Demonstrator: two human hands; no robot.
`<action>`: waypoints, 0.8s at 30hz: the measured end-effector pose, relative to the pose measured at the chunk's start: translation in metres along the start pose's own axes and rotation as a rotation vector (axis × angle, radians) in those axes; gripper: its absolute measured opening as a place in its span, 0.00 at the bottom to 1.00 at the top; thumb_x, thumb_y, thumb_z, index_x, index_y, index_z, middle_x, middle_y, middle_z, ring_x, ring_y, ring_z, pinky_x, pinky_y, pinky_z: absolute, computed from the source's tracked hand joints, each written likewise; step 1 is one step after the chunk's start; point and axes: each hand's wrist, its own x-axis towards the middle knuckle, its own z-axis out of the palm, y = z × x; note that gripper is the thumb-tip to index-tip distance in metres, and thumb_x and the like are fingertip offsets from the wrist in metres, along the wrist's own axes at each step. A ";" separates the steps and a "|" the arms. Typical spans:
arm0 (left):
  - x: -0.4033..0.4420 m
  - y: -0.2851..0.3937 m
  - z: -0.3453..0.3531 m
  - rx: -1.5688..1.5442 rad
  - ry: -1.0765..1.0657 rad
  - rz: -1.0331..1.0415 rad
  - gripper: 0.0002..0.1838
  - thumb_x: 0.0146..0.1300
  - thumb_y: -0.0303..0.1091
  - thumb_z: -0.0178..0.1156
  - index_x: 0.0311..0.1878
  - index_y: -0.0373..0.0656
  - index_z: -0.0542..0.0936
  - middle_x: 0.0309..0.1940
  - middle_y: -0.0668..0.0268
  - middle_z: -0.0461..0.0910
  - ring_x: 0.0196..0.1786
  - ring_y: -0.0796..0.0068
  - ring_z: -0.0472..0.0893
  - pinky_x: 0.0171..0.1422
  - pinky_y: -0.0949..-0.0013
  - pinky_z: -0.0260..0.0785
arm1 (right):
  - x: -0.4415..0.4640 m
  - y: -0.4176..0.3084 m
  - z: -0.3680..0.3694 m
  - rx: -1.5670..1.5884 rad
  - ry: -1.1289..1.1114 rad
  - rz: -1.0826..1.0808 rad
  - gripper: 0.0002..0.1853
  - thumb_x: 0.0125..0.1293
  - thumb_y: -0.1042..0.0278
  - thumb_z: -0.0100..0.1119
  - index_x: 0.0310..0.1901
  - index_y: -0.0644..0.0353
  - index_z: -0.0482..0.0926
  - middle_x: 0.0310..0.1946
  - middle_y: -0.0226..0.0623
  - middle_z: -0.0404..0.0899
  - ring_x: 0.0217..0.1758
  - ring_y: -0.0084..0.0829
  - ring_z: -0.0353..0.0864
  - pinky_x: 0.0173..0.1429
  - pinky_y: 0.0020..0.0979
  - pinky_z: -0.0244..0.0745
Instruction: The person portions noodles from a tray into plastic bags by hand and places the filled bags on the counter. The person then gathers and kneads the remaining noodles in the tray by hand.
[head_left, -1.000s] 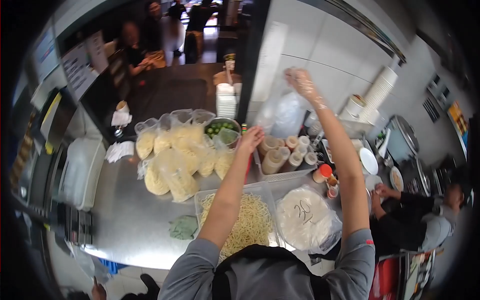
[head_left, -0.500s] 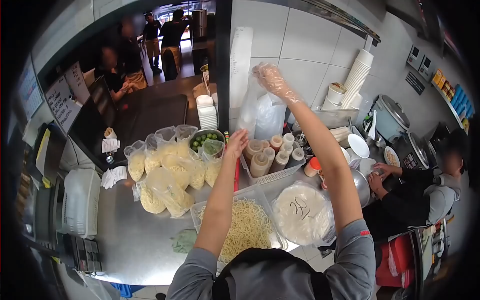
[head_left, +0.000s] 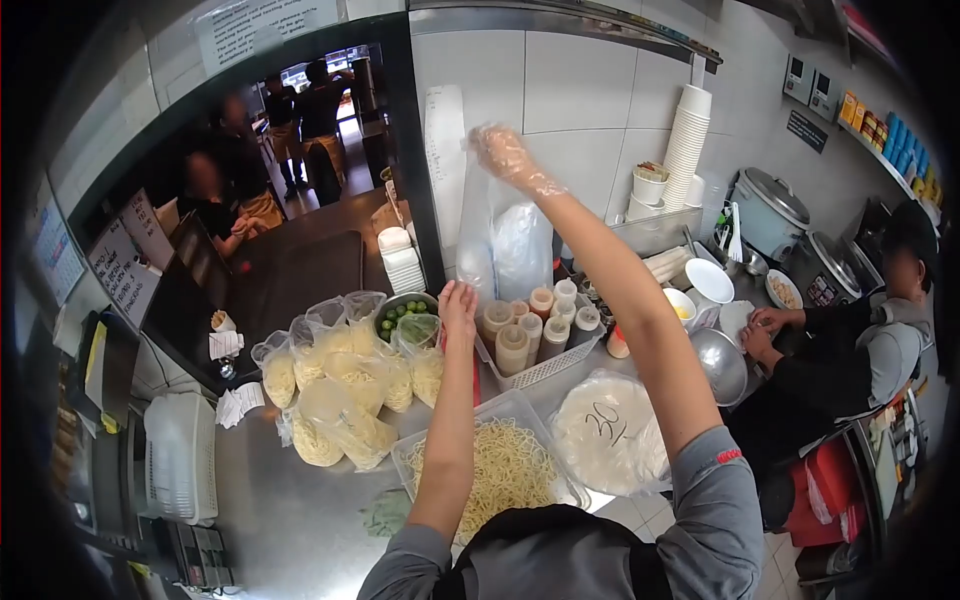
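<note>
My right hand (head_left: 505, 157), in a clear plastic glove, is raised in front of the tiled wall. Its fingers are closed on the top of a clear plastic bag (head_left: 478, 215), which hangs long and thin. My bare left hand (head_left: 458, 305) is lower, by the bag's bottom end, with fingers extended upward; whether they touch the bag is unclear. Behind the bag is a bundle of whitish plastic bags (head_left: 523, 250). Squeeze bottles (head_left: 513, 348) stand in a white basket (head_left: 550, 372) right of my left hand. Below my arms sits a clear tub (head_left: 405, 455) of noodles (head_left: 505, 470).
Bagged noodles (head_left: 335, 400) and a bowl of green limes (head_left: 408, 322) lie left of my left arm. A bagged round stack (head_left: 610, 425) marked "30" is at right. A co-worker (head_left: 830, 360) works beside a metal bowl (head_left: 718, 365). Stacked cups (head_left: 685, 145) stand behind.
The view has shifted, so the counter appears lower. My right hand still holds the bag up, and the bag looks fuller at its lower end. My left hand stays near its bottom.
</note>
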 end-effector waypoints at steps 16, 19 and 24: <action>-0.061 0.120 0.106 -0.033 -0.360 0.352 0.06 0.63 0.27 0.61 0.38 0.46 0.73 0.29 0.76 0.75 0.32 0.85 0.74 0.37 0.84 0.61 | 0.037 -0.025 -0.148 -0.005 0.144 0.246 0.13 0.64 0.61 0.53 0.46 0.58 0.77 0.43 0.46 0.79 0.53 0.47 0.74 0.57 0.43 0.68; -0.091 0.139 0.096 0.050 -0.477 0.306 0.12 0.59 0.21 0.62 0.40 0.46 0.71 0.34 0.72 0.76 0.35 0.82 0.76 0.40 0.78 0.70 | 0.001 0.015 -0.148 -0.087 0.133 0.250 0.14 0.64 0.60 0.54 0.47 0.58 0.77 0.42 0.45 0.79 0.49 0.46 0.76 0.54 0.43 0.70; -0.085 0.163 0.042 0.449 -0.397 0.398 0.15 0.54 0.20 0.65 0.42 0.46 0.73 0.38 0.70 0.76 0.36 0.76 0.77 0.40 0.71 0.72 | -0.071 0.073 -0.160 -0.162 0.245 0.318 0.11 0.61 0.61 0.59 0.38 0.61 0.80 0.30 0.41 0.79 0.34 0.45 0.78 0.41 0.40 0.73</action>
